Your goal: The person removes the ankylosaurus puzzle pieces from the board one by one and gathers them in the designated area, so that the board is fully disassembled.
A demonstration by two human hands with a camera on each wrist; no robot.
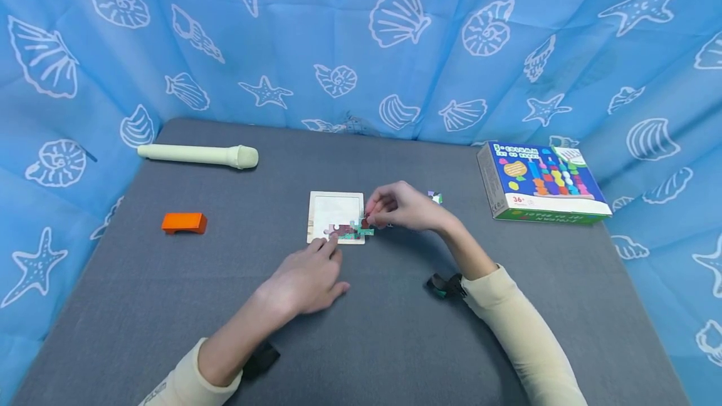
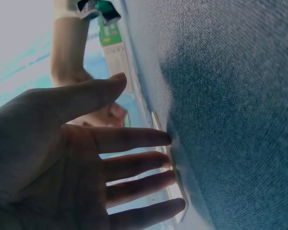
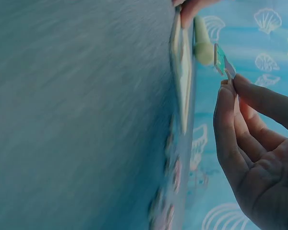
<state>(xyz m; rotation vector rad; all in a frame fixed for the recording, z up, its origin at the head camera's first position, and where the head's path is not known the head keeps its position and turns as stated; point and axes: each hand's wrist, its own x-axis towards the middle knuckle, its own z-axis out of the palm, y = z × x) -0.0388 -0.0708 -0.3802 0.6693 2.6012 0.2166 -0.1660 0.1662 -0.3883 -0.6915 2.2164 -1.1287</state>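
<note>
A square, pale wooden puzzle tray [image 1: 336, 205] lies mid-table, with joined brown and green jigsaw pieces [image 1: 341, 230] along its near side. My left hand [image 1: 310, 274] reaches in from the front with fingers extended, its fingertips at the tray's near edge and over the joined pieces. At the tray's right side, my right hand [image 1: 403, 207] pinches a jigsaw piece [image 3: 220, 59] between thumb and fingertips. This piece shows green and stands above the table in the right wrist view. In the left wrist view, the left palm faces the camera and holds nothing.
Loose jigsaw pieces [image 1: 435, 197] lie to the right, partly hidden behind my right hand. A boxed bead toy [image 1: 544, 182] is at the back right, a pale green microphone [image 1: 197, 155] at the back left, and an orange block [image 1: 184, 223] on the left. A blue curtain [image 1: 338, 36] surrounds the table.
</note>
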